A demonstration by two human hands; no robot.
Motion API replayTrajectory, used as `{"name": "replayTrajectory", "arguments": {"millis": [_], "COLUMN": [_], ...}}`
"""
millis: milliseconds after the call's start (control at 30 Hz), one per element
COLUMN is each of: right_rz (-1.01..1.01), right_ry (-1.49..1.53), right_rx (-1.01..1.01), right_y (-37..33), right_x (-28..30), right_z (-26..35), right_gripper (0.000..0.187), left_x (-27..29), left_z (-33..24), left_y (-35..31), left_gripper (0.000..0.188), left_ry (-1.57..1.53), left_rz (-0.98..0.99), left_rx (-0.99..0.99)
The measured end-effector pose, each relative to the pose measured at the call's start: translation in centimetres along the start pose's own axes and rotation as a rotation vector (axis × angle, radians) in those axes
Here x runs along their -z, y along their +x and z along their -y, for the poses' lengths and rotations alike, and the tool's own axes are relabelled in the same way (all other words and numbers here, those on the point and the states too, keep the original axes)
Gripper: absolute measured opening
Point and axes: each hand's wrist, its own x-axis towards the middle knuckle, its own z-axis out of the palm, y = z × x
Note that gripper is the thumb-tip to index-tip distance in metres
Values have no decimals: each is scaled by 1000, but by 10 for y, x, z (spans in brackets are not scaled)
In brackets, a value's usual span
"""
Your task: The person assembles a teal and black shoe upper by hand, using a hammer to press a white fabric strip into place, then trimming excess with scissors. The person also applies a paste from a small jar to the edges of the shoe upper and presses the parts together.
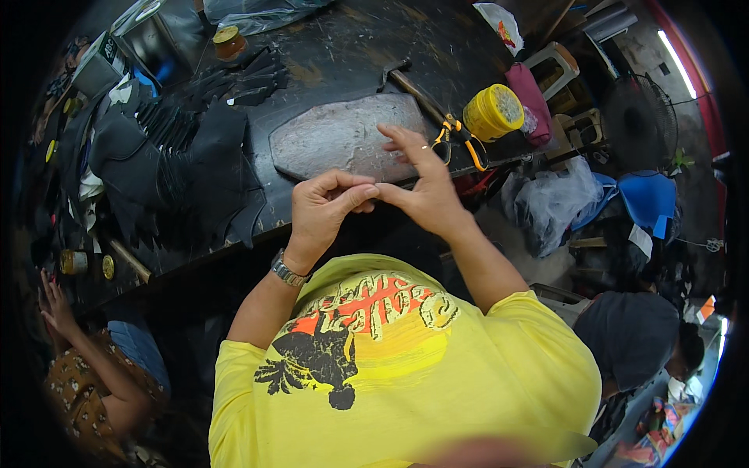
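Observation:
My left hand, with a watch on its wrist, has its fingers curled and thumb pressed against them. Whatever may be between those fingertips is too small or hidden to make out. The thumb of my right hand meets the left fingertips, while its other fingers are spread apart. Both hands hover over the near edge of a worn grey slab that lies on the black table. Just right of the slab are a hammer and pliers with yellow-and-black handles.
Stacked black cut pieces cover the table's left side. A yellow tub stands at the right edge, a small jar at the back. Clear plastic and a blue chair are beyond. People sit at left and right.

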Motion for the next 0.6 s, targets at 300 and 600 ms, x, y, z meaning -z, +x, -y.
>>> {"name": "replayTrajectory", "arguments": {"millis": [300,600], "right_rz": [-411,-411], "right_ry": [-1051,-1272], "right_rx": [-194,-416], "right_y": [23,54], "right_x": [137,148], "right_z": [-92,-141], "right_gripper": [62,78], "left_x": [3,-8], "left_z": [23,30], "left_y": [15,16], "left_gripper": [12,13], "left_ry": [510,691], "left_rz": [44,222], "left_rx": [-227,-321]}}
